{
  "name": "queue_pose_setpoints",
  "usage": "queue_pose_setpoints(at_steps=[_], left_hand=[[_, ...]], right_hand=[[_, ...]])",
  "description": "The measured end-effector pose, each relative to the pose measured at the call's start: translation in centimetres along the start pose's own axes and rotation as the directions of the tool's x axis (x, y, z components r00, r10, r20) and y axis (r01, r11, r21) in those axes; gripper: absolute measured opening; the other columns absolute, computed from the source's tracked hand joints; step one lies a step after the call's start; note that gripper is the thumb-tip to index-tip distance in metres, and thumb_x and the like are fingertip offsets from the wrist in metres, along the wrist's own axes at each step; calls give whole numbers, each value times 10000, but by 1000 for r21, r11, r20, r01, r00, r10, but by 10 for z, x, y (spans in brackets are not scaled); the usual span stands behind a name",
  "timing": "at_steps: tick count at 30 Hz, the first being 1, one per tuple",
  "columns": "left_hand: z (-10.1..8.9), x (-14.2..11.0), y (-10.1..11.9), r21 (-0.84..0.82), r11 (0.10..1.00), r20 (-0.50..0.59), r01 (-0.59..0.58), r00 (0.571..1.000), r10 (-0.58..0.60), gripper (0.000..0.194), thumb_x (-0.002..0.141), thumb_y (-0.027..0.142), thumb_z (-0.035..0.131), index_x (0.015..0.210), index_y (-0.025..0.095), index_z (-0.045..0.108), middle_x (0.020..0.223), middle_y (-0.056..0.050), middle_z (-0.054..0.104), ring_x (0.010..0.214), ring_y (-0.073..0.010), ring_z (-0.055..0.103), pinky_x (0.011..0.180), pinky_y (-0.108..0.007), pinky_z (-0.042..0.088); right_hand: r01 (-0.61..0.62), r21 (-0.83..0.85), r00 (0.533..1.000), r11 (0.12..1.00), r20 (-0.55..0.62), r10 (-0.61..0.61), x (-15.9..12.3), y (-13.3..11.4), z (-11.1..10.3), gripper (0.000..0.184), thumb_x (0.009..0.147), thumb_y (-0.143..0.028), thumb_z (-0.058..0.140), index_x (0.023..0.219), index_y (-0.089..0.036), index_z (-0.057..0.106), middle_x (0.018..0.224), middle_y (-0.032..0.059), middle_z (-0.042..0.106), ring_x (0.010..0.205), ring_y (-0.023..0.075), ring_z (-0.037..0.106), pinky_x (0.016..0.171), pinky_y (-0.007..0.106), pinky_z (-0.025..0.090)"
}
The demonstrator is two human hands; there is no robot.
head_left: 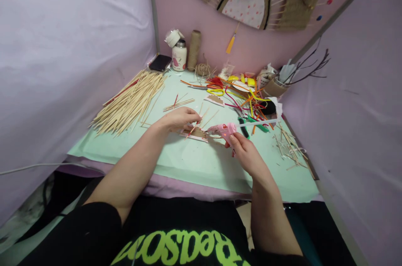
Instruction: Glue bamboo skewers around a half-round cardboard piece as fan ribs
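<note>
My right hand (243, 148) is wrapped around the handle of a pink hot glue gun (226, 130), with a long clear glue stick (257, 123) jutting from its back. The gun's nozzle points left, at the edge of a small brown cardboard piece (198, 133) with a pale lower rim. Thin wooden sticks (210, 119) fan up from that piece. Above its left side, my left hand (184, 118) is closed in a pinch on a thin stick, reddish along part of its length. The fingertips partly hide where the stick meets the cardboard.
A big pile of wooden sticks (132, 100) lies at left. Behind are a similar cardboard piece (215, 100), yellow-handled scissors (215, 92), coloured pipe cleaners (251, 98) and green-handled pliers (243, 127). Stick offcuts (290, 146) lie at right. A phone (160, 63) and white bottle (179, 56) stand at the back.
</note>
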State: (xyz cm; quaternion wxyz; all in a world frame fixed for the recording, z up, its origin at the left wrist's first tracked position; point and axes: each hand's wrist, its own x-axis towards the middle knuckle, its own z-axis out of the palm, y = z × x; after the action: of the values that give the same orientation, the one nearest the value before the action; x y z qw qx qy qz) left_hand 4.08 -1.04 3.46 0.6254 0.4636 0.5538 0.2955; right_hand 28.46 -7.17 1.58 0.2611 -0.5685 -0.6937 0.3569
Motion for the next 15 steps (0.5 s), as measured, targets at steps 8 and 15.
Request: queue_pose_setpoints(at_steps=[8, 15], left_hand=[[0, 0, 1, -24, 1000, 2, -2, 1000, 2, 108, 673, 196, 708, 623, 156, 621, 703, 18, 567, 654, -113, 610, 746, -269, 542], [-2, 3, -2, -1, 997, -5, -83, 997, 83, 155, 639, 275, 709, 662, 163, 604, 738, 8, 583, 729, -129, 619, 733, -253, 523]], right_hand=[[30, -92, 999, 995, -33, -33, -5, -2, -3, 375, 966, -531, 386, 879, -224, 584, 848, 44, 670, 752, 199, 592, 679, 296, 442], [57, -195, 949, 979, -293, -114, -36, 17, -36, 467, 957, -568, 401, 1160, -217, 634, 1056, 114, 698, 897, 261, 625, 771, 359, 477]])
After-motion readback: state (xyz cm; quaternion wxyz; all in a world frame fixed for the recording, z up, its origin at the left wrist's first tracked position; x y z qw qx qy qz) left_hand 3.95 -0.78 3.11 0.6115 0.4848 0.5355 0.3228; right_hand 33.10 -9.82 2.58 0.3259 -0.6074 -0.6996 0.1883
